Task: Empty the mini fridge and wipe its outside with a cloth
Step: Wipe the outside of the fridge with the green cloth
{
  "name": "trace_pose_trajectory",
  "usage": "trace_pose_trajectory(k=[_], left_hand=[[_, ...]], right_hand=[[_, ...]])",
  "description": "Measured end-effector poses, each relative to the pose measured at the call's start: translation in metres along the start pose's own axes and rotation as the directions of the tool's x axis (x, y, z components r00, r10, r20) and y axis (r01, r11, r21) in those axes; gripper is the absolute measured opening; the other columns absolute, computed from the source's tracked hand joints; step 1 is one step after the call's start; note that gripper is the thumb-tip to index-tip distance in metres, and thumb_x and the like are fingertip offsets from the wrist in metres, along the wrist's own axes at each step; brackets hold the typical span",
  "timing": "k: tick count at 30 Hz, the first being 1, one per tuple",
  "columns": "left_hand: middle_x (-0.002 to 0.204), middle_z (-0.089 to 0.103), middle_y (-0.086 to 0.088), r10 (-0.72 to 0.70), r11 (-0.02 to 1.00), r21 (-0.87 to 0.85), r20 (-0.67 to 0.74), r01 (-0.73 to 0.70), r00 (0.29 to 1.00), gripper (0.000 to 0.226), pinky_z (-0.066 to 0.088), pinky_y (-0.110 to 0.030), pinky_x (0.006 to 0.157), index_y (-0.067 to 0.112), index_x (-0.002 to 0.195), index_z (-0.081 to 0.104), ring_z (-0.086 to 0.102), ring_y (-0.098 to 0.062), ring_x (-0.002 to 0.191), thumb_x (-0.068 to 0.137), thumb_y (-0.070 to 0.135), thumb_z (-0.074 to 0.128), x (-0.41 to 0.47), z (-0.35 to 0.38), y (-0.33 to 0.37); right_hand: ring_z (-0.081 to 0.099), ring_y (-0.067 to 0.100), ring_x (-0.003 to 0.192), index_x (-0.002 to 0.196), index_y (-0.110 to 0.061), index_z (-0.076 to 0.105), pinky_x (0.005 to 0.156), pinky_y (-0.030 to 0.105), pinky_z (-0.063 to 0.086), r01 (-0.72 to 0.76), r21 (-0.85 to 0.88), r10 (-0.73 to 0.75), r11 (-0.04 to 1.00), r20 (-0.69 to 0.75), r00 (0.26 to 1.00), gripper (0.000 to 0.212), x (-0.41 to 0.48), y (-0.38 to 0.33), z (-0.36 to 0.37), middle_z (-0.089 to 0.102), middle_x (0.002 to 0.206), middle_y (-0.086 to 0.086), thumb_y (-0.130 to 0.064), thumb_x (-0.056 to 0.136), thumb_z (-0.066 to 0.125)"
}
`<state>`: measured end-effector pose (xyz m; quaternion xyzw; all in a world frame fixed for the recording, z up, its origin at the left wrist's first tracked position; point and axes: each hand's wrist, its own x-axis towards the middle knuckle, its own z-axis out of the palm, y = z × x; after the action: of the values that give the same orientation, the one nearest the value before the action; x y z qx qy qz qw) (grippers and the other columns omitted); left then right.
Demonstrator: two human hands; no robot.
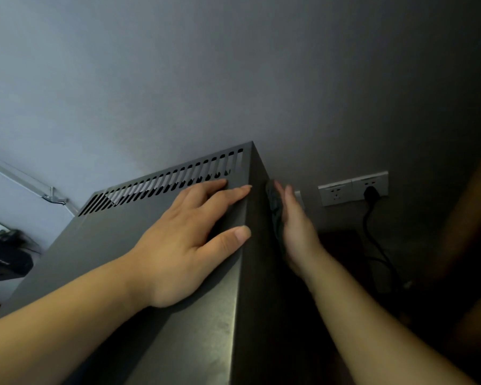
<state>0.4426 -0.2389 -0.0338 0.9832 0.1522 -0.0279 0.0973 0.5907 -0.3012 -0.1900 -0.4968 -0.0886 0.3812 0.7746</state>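
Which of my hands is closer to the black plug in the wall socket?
Right. The right hand presses a cloth to the mini fridge side facing the black plug; the left hand lies flat on top, farther away.

Atop the fridge (95,259), left hand (184,245) — against its right side, cloth (274,201) under right hand (297,226).

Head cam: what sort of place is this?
Probably a corner of a home or hotel room: a fridge by a plain wall, and a double socket with one plug in.

Bare left hand (178,245) and right hand (297,226), bare forearms, short plain fingernails
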Motion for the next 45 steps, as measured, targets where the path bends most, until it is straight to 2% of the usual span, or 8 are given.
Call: trace_pose_trajectory(k=[7,10,15,18,25,31,38,45], left_hand=[[0.156,0.013,0.03,-0.009,1.0,-0.007,0.008,0.009,1.0,0.066,0.021,-0.034,0.119,0.066,0.146,0.014,0.008,0.006,0.147,0.083,0.081,0.024,0.0,-0.001,0.001],[0.156,0.013,0.03,-0.011,1.0,-0.008,0.007,0.011,1.0,0.067,0.021,-0.033,0.118,0.065,0.146,0.014,0.009,0.006,0.147,0.082,0.081,0.024,0.001,0.0,0.002],[0.156,0.014,0.029,-0.015,1.0,-0.011,0.003,0.015,1.0,0.067,0.021,-0.032,0.118,0.065,0.147,0.015,0.01,0.006,0.147,0.082,0.081,0.025,0.0,0.001,0.002],[0.157,0.016,0.027,-0.016,1.0,-0.02,-0.001,0.016,1.0,0.066,0.021,-0.035,0.119,0.064,0.147,0.016,0.011,0.004,0.147,0.083,0.08,0.026,0.0,0.001,0.002],[0.156,0.015,0.029,-0.023,1.0,-0.017,0.002,0.023,1.0,0.067,0.023,-0.033,0.115,0.066,0.146,0.016,0.013,0.005,0.146,0.082,0.081,0.026,0.001,0.0,0.002],[0.156,0.018,0.026,-0.027,0.999,-0.031,-0.008,0.026,1.0,0.066,0.022,-0.038,0.12,0.064,0.146,0.018,0.013,0.004,0.147,0.083,0.079,0.028,0.0,0.001,0.002],[0.156,0.018,0.027,-0.026,0.999,-0.041,0.005,0.026,1.0,0.066,0.024,-0.041,0.12,0.066,0.146,0.018,0.015,0.002,0.147,0.082,0.08,0.028,0.001,0.0,0.001],[0.157,0.018,0.025,-0.036,0.999,-0.03,0.012,0.036,0.999,0.062,0.021,-0.04,0.121,0.071,0.143,0.017,0.013,0.002,0.148,0.082,0.081,0.027,0.0,0.0,0.005]], right_hand=[[0.037,0.002,0.143,0.151,-0.037,0.04,0.122,0.032,0.025,0.17,-0.037,-0.167,0.985,0.071,0.983,0.068,-0.039,0.02,-0.015,0.042,0.155,-0.016,-0.071,0.092,0.04],[0.033,-0.003,0.144,0.148,-0.041,0.042,0.125,0.036,0.019,0.178,0.141,-0.194,0.974,0.105,0.975,0.069,-0.067,0.063,-0.027,0.042,0.154,-0.021,-0.068,0.085,0.048],[0.044,0.014,0.139,0.14,-0.052,0.05,0.121,0.046,0.026,0.014,0.011,-0.015,1.0,0.058,0.998,0.084,-0.001,0.034,-0.018,0.051,0.148,-0.014,-0.092,0.067,0.044],[0.05,0.019,0.131,0.143,-0.032,0.054,0.116,0.041,0.035,-0.04,0.093,0.041,0.995,-0.003,0.999,0.072,0.031,0.021,-0.017,0.057,0.14,-0.005,-0.076,0.086,0.048],[0.034,0.001,0.144,0.15,-0.036,0.041,0.125,0.036,0.018,0.08,0.177,-0.091,0.981,0.057,0.994,0.07,-0.062,0.077,-0.041,0.04,0.156,-0.015,-0.062,0.085,0.043],[0.053,0.024,0.13,0.14,-0.037,0.055,0.116,0.049,0.034,-0.108,0.122,0.107,0.987,0.02,0.994,0.126,0.037,0.042,-0.03,0.057,0.144,0.001,-0.099,0.031,0.063],[0.032,-0.003,0.144,0.145,-0.045,0.043,0.126,0.036,0.019,0.084,-0.033,-0.081,0.996,0.084,0.993,0.061,-0.049,0.096,-0.049,0.041,0.153,-0.024,-0.072,0.09,0.037],[0.04,0.013,0.141,0.14,-0.048,0.051,0.123,0.048,0.023,-0.121,0.069,0.122,0.99,-0.002,0.993,0.087,-0.008,0.094,-0.054,0.047,0.15,-0.013,-0.092,0.065,0.051]])
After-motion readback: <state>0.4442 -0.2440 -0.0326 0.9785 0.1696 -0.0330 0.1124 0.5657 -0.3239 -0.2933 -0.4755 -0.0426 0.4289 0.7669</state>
